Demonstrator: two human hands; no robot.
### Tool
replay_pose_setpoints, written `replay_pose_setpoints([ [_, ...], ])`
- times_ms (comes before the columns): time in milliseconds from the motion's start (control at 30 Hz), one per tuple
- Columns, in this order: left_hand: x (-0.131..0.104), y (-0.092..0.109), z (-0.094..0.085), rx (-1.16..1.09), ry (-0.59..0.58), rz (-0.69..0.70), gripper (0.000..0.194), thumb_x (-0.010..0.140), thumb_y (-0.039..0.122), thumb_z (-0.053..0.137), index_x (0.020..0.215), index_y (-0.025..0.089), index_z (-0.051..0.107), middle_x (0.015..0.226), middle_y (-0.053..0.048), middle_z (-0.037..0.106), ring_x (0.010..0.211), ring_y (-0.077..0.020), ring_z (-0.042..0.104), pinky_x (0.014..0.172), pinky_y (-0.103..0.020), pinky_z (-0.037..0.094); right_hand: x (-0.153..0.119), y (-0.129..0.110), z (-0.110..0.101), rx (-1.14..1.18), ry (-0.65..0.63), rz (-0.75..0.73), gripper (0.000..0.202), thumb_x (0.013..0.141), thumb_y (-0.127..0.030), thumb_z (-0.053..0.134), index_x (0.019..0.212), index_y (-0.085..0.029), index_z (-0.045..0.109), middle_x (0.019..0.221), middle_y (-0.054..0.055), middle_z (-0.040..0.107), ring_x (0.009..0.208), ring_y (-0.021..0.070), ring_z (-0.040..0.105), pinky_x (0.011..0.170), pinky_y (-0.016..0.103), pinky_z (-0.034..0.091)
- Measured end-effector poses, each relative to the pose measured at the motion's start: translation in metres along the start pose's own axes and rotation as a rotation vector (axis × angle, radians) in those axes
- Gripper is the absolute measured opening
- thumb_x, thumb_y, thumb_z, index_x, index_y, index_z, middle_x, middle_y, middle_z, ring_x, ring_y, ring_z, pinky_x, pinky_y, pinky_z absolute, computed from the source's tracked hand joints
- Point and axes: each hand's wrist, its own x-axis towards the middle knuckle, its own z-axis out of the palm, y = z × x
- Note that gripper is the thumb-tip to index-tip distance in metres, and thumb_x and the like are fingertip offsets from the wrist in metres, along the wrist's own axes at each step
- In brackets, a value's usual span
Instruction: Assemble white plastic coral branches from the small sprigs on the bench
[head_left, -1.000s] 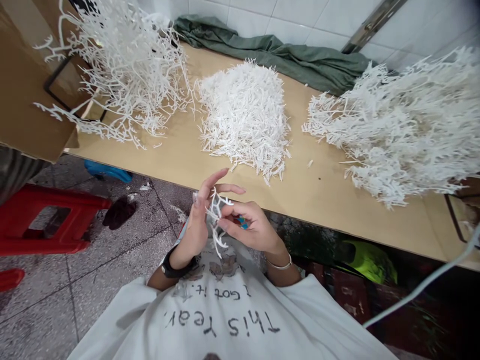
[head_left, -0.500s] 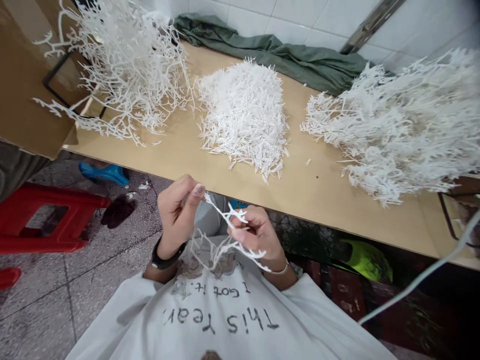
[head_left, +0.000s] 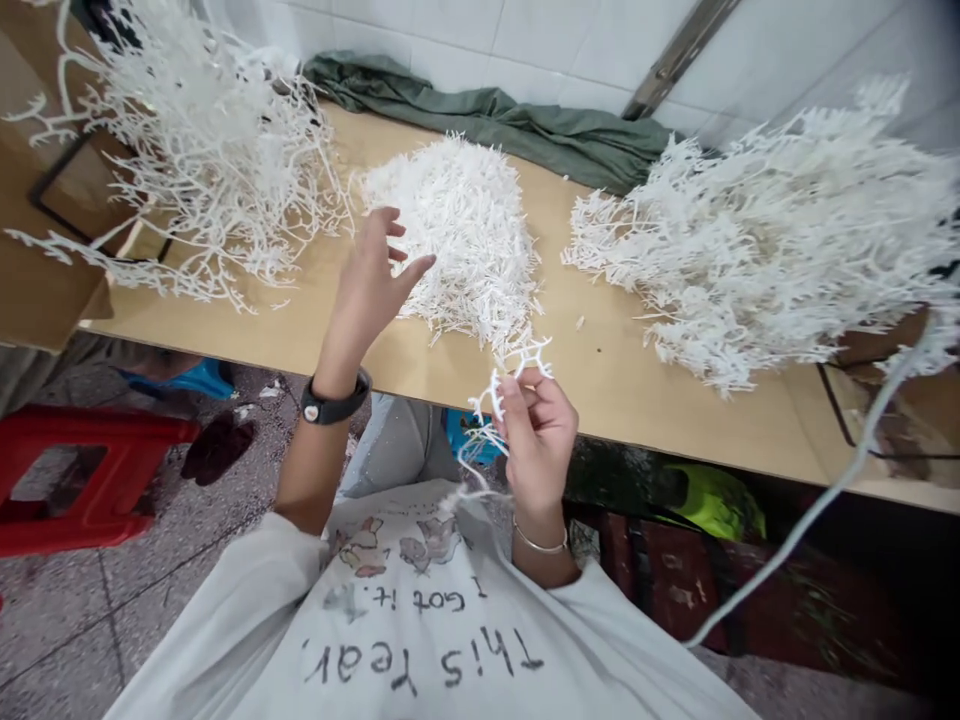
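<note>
My left hand [head_left: 375, 280], with a black band at its wrist, hovers by the left side of a heap of small white pieces [head_left: 472, 235], fingers spread and nothing visible between them. Over the table's front edge, my right hand [head_left: 536, 430] pinches a thin white branched sprig [head_left: 491, 395], whose forked tips stick up past the fingers while its looped stem hangs toward my shirt. A tangle of larger white branches [head_left: 217, 150] lies to the left of the heap, and a bushy pile of white branches [head_left: 765, 240] to the right.
A tan table [head_left: 615, 390] runs across the view, with a rolled green cloth [head_left: 480, 115] along the tiled wall. On the left are a cardboard box [head_left: 37, 290] and a red stool [head_left: 90, 510]. A pale cable [head_left: 810, 530] crosses at the right.
My left hand has let go of the sprig, opened, and moved up and forward to the heap. My right hand has moved forward and slightly right, still with the sprig. The view has shifted slightly.
</note>
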Motion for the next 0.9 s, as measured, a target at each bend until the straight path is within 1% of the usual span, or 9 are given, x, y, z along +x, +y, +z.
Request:
replay_pose_setpoints([
  [67,-0.023,0.017,-0.001,-0.086,-0.062,0.012,0.018,0.086,0.036,0.059,0.092,0.019,0.061,0.088,-0.004,0.062,0.071,-0.0131,0.056,0.065,-0.027,0.043,0.002,0.0,0.0,-0.041,0.034,-0.024,0.023,0.08,-0.038,0.065,0.077,-0.021,0.05,0.053,-0.008,0.035,0.046,0.0056,0.028,0.044,0.021,0.026],
  [133,-0.05,0.036,-0.005,-0.181,-0.235,0.02,0.036,0.094,0.045,0.039,0.089,0.018,0.063,0.083,-0.005,0.063,0.073,-0.0147,0.057,0.07,-0.029,0.044,0.004,-0.001,0.0,-0.058,0.053,-0.051,0.024,0.079,-0.035,0.067,0.074,-0.02,0.049,0.053,-0.008,0.033,0.047,0.0057,0.027,0.045,0.021,0.025],
  [200,-0.075,0.048,-0.008,-0.242,-0.457,0.054,0.044,0.092,0.052,0.039,0.101,0.017,0.063,0.095,-0.009,0.065,0.084,-0.0185,0.058,0.074,-0.032,0.045,0.006,-0.003,0.001,0.011,0.045,-0.04,0.026,0.079,-0.033,0.067,0.07,-0.02,0.046,0.053,-0.008,0.029,0.047,0.0058,0.024,0.045,0.022,0.022],
  [300,-0.098,0.048,-0.01,-0.244,-0.625,0.09,0.053,0.088,0.059,0.042,0.116,0.017,0.058,0.114,-0.013,0.063,0.104,-0.024,0.056,0.088,-0.036,0.044,0.012,-0.01,0.0,0.263,-0.039,0.09,0.031,0.083,-0.036,0.061,0.066,-0.021,0.039,0.049,-0.01,0.021,0.042,0.006,0.015,0.043,0.022,0.017],
  [433,-0.109,0.036,-0.01,-0.412,-0.738,-0.21,0.066,0.091,0.063,0.022,0.119,0.016,0.058,0.122,-0.013,0.061,0.115,-0.0252,0.055,0.102,-0.039,0.038,0.022,-0.025,-0.003,0.524,-0.12,0.189,0.033,0.083,-0.032,0.057,0.063,-0.02,0.034,0.046,-0.01,0.018,0.039,0.0057,0.012,0.041,0.02,0.021],
  [567,-0.119,0.029,-0.009,-0.749,-0.959,-0.405,0.079,0.089,0.067,0.011,0.112,0.014,0.064,0.101,-0.013,0.069,0.1,-0.0251,0.062,0.093,-0.038,0.045,0.032,-0.037,-0.007,0.58,-0.115,0.142,0.027,0.083,-0.029,0.058,0.065,-0.02,0.039,0.048,-0.01,0.019,0.039,0.0052,0.018,0.044,0.018,0.028],
  [667,-0.13,0.029,-0.016,-0.848,-1.16,-0.349,0.065,0.084,0.068,0.039,0.107,0.014,0.066,0.08,-0.009,0.068,0.072,-0.02,0.063,0.071,-0.031,0.051,0.036,-0.04,-0.01,0.521,-0.168,0.084,0.029,0.085,-0.031,0.057,0.065,-0.02,0.04,0.049,-0.009,0.023,0.04,0.0053,0.026,0.046,0.019,0.033],
  [767,-0.126,0.034,-0.034,-0.645,-0.99,-0.35,0.036,0.083,0.048,0.059,0.09,0.014,0.068,0.073,-0.004,0.065,0.059,-0.0124,0.058,0.056,-0.023,0.046,0.038,-0.037,-0.015,0.372,-0.29,0.015,0.024,0.085,-0.036,0.059,0.07,-0.02,0.049,0.056,-0.006,0.042,0.052,0.007,0.047,0.056,0.021,0.043],
  [900,-0.06,0.038,-0.062,-0.042,-0.315,-0.262,0.044,0.094,0.046,0.04,0.086,0.011,0.064,0.072,-0.002,0.061,0.057,-0.0073,0.057,0.056,-0.021,0.046,0.035,-0.023,-0.017,-0.103,-0.43,-0.163,0.022,0.088,-0.04,0.056,0.1,-0.022,0.061,0.107,0.004,0.064,0.103,0.0164,0.059,0.087,0.031,0.048],
])
